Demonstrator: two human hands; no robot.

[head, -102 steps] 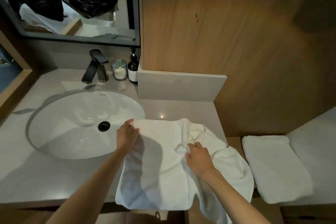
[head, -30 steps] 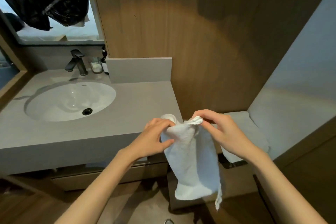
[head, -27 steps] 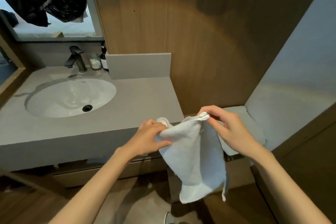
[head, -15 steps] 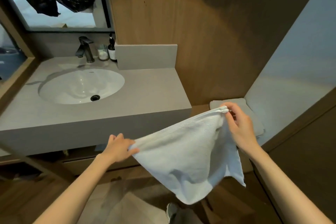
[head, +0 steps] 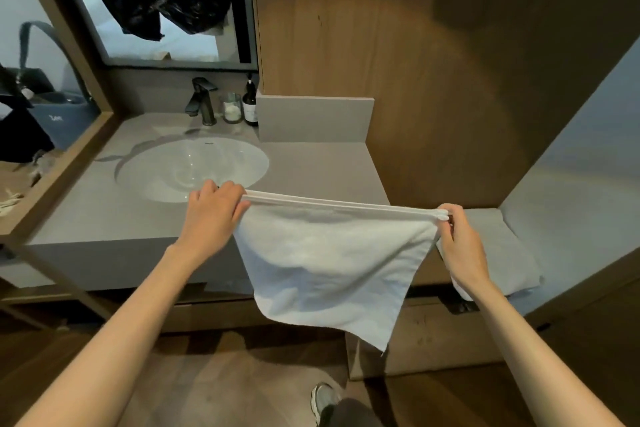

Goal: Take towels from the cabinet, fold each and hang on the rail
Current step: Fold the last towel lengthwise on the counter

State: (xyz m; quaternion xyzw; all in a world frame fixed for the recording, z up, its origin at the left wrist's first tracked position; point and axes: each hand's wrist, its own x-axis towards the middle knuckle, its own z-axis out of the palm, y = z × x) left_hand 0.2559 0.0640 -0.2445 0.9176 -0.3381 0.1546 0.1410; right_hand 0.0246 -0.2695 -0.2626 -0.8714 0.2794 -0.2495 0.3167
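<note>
Left hand (head: 211,211) and right hand (head: 459,239) each pinch a top corner of white towel (head: 329,263), edge taut between them; cloth hangs below, tabletop (head: 322,170) beyond.

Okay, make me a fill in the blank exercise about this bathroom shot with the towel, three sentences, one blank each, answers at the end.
1. The left hand and the right hand each pinch one upper ____ of the white towel.
2. The dark faucet stands behind the round white ____ set in the countertop.
3. A folded towel lies to the ____ of the held one.

Missing words: corner; sink; right.
</note>
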